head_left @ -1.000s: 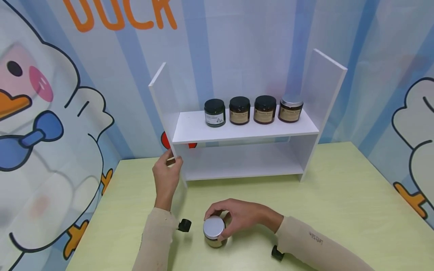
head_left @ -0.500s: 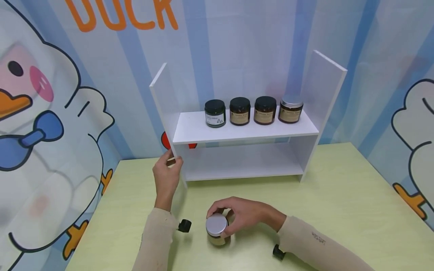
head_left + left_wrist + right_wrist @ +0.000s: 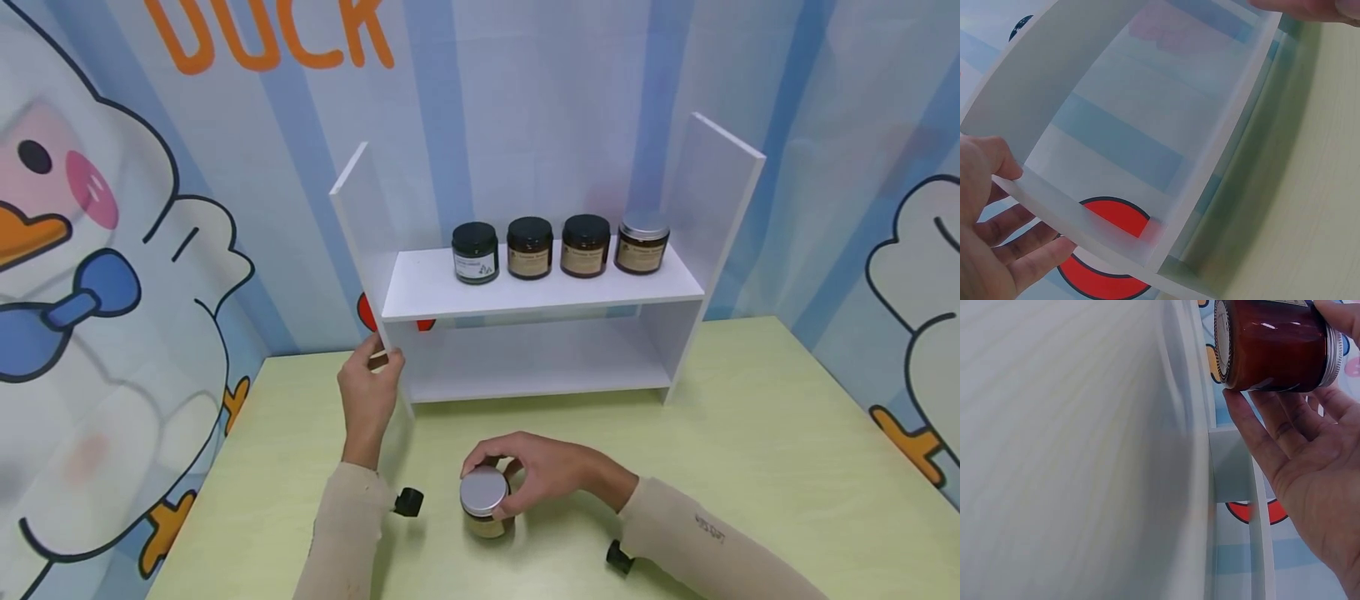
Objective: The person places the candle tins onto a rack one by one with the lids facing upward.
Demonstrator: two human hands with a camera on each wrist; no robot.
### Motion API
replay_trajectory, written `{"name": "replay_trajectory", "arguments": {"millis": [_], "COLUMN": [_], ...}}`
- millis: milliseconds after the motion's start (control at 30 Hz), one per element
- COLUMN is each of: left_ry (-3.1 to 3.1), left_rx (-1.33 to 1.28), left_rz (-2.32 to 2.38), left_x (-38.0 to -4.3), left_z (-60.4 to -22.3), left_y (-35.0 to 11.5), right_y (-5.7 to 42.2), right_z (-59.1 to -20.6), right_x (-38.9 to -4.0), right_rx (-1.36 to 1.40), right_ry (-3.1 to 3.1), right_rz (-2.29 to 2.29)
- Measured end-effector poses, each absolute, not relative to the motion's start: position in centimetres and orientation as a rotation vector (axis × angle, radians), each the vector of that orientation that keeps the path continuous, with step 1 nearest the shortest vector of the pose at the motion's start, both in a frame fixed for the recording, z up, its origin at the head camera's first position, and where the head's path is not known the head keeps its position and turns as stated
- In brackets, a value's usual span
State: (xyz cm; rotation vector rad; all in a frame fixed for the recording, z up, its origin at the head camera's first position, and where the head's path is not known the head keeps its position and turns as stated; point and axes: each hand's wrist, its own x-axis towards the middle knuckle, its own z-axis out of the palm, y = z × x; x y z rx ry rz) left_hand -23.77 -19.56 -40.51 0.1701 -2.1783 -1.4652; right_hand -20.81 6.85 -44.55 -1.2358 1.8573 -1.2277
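Note:
My right hand (image 3: 543, 468) holds a brown glass jar (image 3: 486, 502) with a silver lid and a tan label, thumb on one side and fingers on the other. In the right wrist view the same jar (image 3: 1279, 347) shows its amber glass, its base facing left, above the tabletop. My left hand (image 3: 370, 392) grips the front edge of the left side panel of a white two-tier shelf (image 3: 540, 292). Seen from the left wrist, the thumb and fingers of that hand (image 3: 997, 231) lie on either side of the panel.
On the upper board stand a black-lidded jar with a white label (image 3: 476, 252), two black-lidded jars with tan labels, one of them a dark jar (image 3: 529, 247), and a silver-lidded jar (image 3: 642, 242). The shelf stands on a pale green table (image 3: 750, 467) before a blue striped backdrop (image 3: 517, 100).
My right hand and the jar have moved slightly right and toward the shelf. The left hand keeps its place on the panel.

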Motion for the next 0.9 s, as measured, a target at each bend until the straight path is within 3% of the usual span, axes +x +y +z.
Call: {"name": "replay_trajectory", "arguments": {"millis": [900], "left_ry": [-2.185], "left_rx": [0.172], "left_rz": [-1.451], "left_x": [-23.5], "left_z": [-40.4], "left_y": [-19.4], "right_y": [8.0], "right_z": [-42.5], "right_x": [-21.3], "right_rx": [-1.29], "right_ry": [1.966], "right_rz": [-1.208]}}
